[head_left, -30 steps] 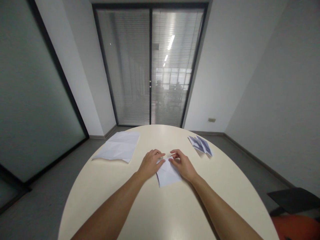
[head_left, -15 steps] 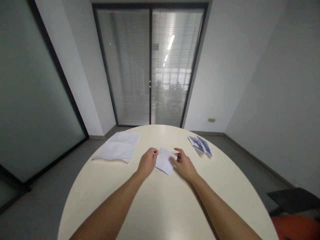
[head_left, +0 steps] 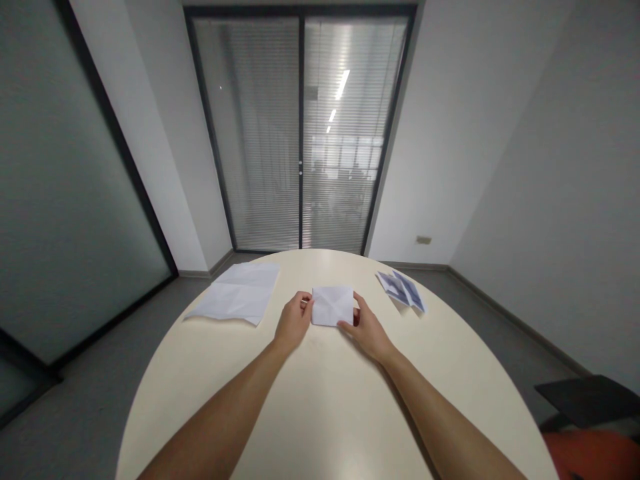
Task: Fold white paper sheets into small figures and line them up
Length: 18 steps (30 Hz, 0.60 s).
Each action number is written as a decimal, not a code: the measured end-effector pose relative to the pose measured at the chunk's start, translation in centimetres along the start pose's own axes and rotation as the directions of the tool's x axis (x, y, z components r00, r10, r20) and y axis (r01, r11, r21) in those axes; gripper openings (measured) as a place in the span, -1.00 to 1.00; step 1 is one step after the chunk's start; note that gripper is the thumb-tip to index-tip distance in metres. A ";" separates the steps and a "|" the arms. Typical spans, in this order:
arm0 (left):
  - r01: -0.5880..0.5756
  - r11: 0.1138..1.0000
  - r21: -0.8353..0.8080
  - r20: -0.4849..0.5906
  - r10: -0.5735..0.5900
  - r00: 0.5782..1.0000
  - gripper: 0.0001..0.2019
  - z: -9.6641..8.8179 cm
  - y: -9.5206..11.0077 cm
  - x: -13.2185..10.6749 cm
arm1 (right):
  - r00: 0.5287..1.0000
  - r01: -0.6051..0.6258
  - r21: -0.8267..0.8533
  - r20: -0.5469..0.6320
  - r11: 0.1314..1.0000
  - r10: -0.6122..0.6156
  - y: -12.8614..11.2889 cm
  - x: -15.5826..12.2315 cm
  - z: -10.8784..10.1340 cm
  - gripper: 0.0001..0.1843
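Observation:
A small folded white paper square (head_left: 332,305) is held upright between my two hands above the round cream table (head_left: 320,413). My left hand (head_left: 293,321) pinches its left edge with closed fingers. My right hand (head_left: 367,329) grips its lower right edge, thumb in front and fingers behind. Crease lines cross the square's face.
A larger creased white sheet (head_left: 238,300) lies at the table's far left. Several folded bluish paper pieces (head_left: 401,290) lie at the far right. A dark chair (head_left: 587,399) with an orange seat stands at the lower right. Glass sliding doors with blinds (head_left: 301,133) are beyond the table.
The paper lay flat under both hands a second ago. It has been lifted and turned up to stand facing me, both hands moving slightly away from me.

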<state>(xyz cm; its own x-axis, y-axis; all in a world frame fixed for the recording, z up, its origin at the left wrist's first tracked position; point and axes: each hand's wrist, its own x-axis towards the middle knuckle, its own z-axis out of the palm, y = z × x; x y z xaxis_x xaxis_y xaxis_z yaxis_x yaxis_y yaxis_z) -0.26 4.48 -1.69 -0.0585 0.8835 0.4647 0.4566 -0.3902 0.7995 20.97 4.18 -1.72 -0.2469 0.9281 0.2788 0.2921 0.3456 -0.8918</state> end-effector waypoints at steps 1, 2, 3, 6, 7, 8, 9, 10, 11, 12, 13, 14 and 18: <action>-0.002 1.000 -0.021 -0.003 0.002 1.000 -0.87 0.0 0.0 0.0 | 1.000 0.005 -0.028 -0.009 1.000 -0.005 0.0 0.0 -0.1 -0.15; -0.005 0.999 -0.040 -0.009 0.004 1.000 -0.87 0.0 0.1 0.0 | 1.000 0.013 -0.063 -0.022 0.998 -0.014 -0.1 0.0 -0.2 -0.21; -0.010 0.998 -0.056 -0.014 0.009 1.000 -0.84 0.0 0.2 0.0 | 0.999 0.024 -0.111 -0.037 0.993 -0.028 -0.2 0.0 -0.3 -0.29; -0.047 0.995 -0.088 -0.019 0.045 0.999 -0.71 -0.1 0.7 -0.1 | 0.995 0.055 -0.308 -0.062 0.950 -0.078 -0.8 -0.1 -0.8 -0.61; -0.066 0.994 -0.092 -0.017 0.064 0.998 -0.71 -0.1 0.8 -0.1 | 0.993 0.070 -0.370 -0.059 0.926 -0.098 -1.1 -0.1 -1.0 -0.69; -0.086 0.992 -0.092 -0.015 0.085 0.996 -0.74 -0.2 0.9 -0.1 | 0.991 0.089 -0.420 -0.052 0.903 -0.122 -1.4 -0.2 -1.2 -0.73; -0.107 0.991 -0.085 -0.015 0.106 0.994 -0.78 -0.3 1.0 -0.1 | 0.988 0.109 -0.460 -0.044 0.881 -0.145 -1.7 -0.3 -1.3 -0.74; -0.123 0.990 -0.070 -0.015 0.122 0.992 -0.82 -0.3 1.0 0.0 | 0.985 0.129 -0.491 -0.036 0.862 -0.168 -1.9 -0.3 -1.4 -0.74; -0.133 0.990 -0.047 -0.015 0.133 0.991 -0.87 -0.4 0.9 0.0 | 0.982 0.144 -0.516 -0.031 0.844 -0.187 -2.1 -0.3 -1.6 -0.72; -0.139 0.990 -0.017 -0.011 0.138 0.990 -0.91 -0.5 0.8 0.0 | 0.980 0.152 -0.536 -0.028 0.830 -0.198 -2.2 -0.4 -1.7 -0.71; -0.139 0.990 0.019 -0.005 0.139 0.990 -0.93 -0.5 0.6 0.1 | 0.979 0.156 -0.551 -0.022 0.820 -0.201 -2.3 -0.4 -1.8 -0.68; -0.133 0.989 0.063 0.007 0.133 0.991 -0.94 -0.6 0.5 0.1 | 0.980 0.158 -0.564 -0.012 0.811 -0.199 -2.4 -0.4 -1.9 -0.65; -0.122 0.954 0.275 0.088 0.101 0.991 -0.84 -0.9 0.2 -0.2 | 0.985 0.161 -0.617 0.053 0.770 -0.164 -2.4 -0.4 -2.1 -0.54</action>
<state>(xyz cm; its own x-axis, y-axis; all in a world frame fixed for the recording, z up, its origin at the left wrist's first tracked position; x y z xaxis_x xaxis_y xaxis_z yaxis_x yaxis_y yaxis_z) -0.94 4.05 -1.29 0.0661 0.8589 0.5078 0.6870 -0.4083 0.6012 22.29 3.29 1.00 -0.3398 0.8504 0.4017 0.7554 0.5012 -0.4221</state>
